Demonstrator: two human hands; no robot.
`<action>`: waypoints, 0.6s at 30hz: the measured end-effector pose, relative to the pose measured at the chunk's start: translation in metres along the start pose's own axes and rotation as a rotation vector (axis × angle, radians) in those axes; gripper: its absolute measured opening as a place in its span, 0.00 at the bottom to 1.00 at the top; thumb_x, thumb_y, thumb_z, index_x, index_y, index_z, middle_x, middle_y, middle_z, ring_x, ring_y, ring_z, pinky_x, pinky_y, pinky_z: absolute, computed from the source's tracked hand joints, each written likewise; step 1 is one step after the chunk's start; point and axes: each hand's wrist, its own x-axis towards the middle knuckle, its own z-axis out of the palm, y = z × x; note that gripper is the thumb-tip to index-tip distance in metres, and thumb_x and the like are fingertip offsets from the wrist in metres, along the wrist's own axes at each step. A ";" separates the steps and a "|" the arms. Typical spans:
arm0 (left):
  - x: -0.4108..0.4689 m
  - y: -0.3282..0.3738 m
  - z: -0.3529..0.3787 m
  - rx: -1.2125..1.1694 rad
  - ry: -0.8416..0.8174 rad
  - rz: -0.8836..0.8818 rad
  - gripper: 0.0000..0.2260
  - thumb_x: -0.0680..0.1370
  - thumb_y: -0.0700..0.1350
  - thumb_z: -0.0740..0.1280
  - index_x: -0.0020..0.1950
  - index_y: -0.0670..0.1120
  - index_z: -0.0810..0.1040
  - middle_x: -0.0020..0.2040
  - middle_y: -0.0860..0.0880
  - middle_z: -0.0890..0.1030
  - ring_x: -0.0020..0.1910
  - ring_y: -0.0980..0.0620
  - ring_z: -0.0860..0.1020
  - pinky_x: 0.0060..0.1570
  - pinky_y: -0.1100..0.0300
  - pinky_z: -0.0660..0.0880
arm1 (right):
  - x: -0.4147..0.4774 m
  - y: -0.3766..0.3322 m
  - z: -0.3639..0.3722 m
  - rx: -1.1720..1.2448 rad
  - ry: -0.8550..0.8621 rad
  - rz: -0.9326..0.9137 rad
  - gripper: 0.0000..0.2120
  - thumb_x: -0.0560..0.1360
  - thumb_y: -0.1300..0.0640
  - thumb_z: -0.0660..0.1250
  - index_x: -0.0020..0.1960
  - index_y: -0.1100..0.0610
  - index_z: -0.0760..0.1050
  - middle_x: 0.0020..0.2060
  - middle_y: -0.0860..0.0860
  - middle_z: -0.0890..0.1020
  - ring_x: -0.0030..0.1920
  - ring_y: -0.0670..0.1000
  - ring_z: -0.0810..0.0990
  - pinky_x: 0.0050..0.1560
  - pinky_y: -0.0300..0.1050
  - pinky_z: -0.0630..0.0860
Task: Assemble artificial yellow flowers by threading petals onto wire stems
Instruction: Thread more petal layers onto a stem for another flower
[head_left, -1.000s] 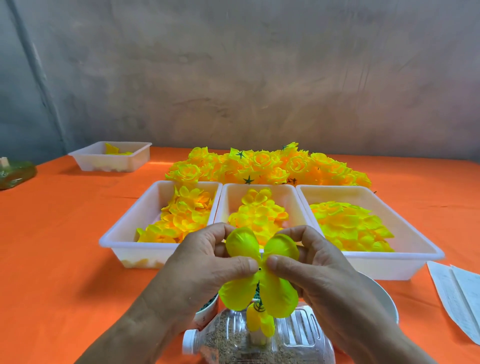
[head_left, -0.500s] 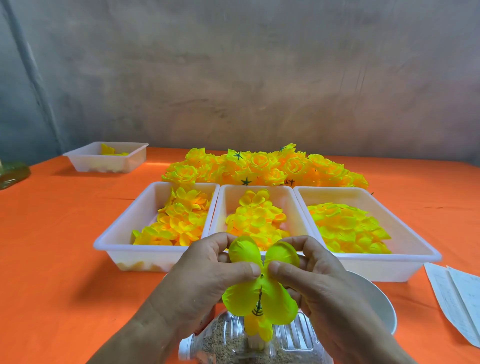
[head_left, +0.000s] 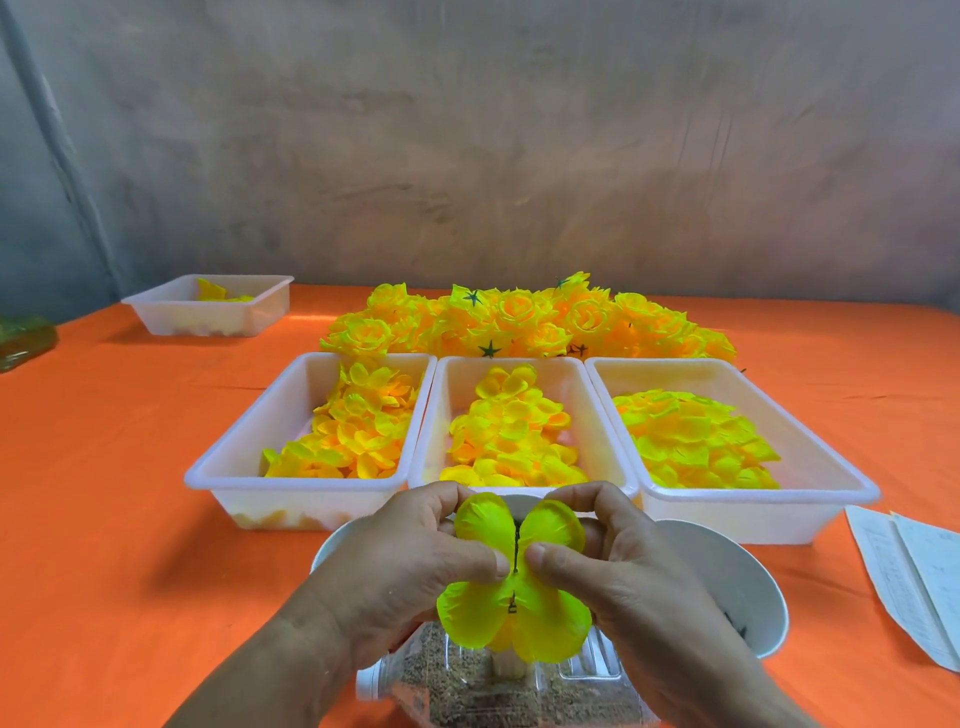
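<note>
Clear plastic comes nearest: a bottle (head_left: 457, 696) lying on its side at the bench's front edge, holding brown grains, with a white cap at its left end. Just above it both hands meet on a four-lobed yellow-green petal piece (head_left: 545, 616). The left hand (head_left: 395, 577) and the right hand (head_left: 639, 582) each pinch it, thumb tips nearly touching at its middle and the other fingers curled behind the upper lobes. A thin dark wire stem (head_left: 515, 540) shows in the gap between those two upper lobes and runs down through the centre.

Partly hidden behind the hands are two white bowls, one on the left (head_left: 324, 551) and one on the right (head_left: 737, 587). To the right, sheets of paper (head_left: 914, 571) lie on the orange bench (head_left: 104, 493).

Farther back, three white trays stand side by side, touching: the left tray (head_left: 291, 486) holds orange-yellow petals (head_left: 353, 436), the middle tray (head_left: 511, 359) holds yellow petals (head_left: 509, 436), and the right tray (head_left: 810, 447) holds greener-yellow petals (head_left: 696, 441). Behind them lies a heap of finished yellow flowers (head_left: 524, 322). A small white tray (head_left: 208, 312) with a few yellow pieces sits at far left, near a glossy green object (head_left: 23, 340) I cannot identify. A grey wall (head_left: 467, 130) closes the back.
</note>
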 end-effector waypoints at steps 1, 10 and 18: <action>0.001 -0.003 0.000 -0.001 -0.002 -0.019 0.13 0.72 0.27 0.69 0.53 0.39 0.77 0.33 0.45 0.81 0.22 0.53 0.77 0.20 0.69 0.69 | 0.000 0.003 0.000 -0.016 0.000 0.006 0.14 0.70 0.70 0.70 0.53 0.59 0.74 0.37 0.60 0.82 0.36 0.56 0.80 0.36 0.47 0.75; 0.007 -0.007 -0.006 0.020 -0.046 -0.094 0.18 0.67 0.32 0.73 0.56 0.39 0.77 0.38 0.44 0.82 0.28 0.52 0.80 0.23 0.66 0.73 | 0.000 0.016 -0.005 -0.036 -0.009 0.045 0.15 0.70 0.69 0.71 0.53 0.58 0.73 0.39 0.61 0.81 0.38 0.56 0.80 0.38 0.49 0.75; 0.012 -0.014 -0.011 0.031 -0.081 -0.143 0.21 0.65 0.36 0.74 0.57 0.41 0.79 0.46 0.42 0.84 0.41 0.44 0.83 0.33 0.58 0.79 | 0.000 0.022 -0.002 0.032 -0.029 0.048 0.16 0.72 0.71 0.69 0.56 0.59 0.72 0.39 0.61 0.80 0.37 0.58 0.80 0.31 0.48 0.75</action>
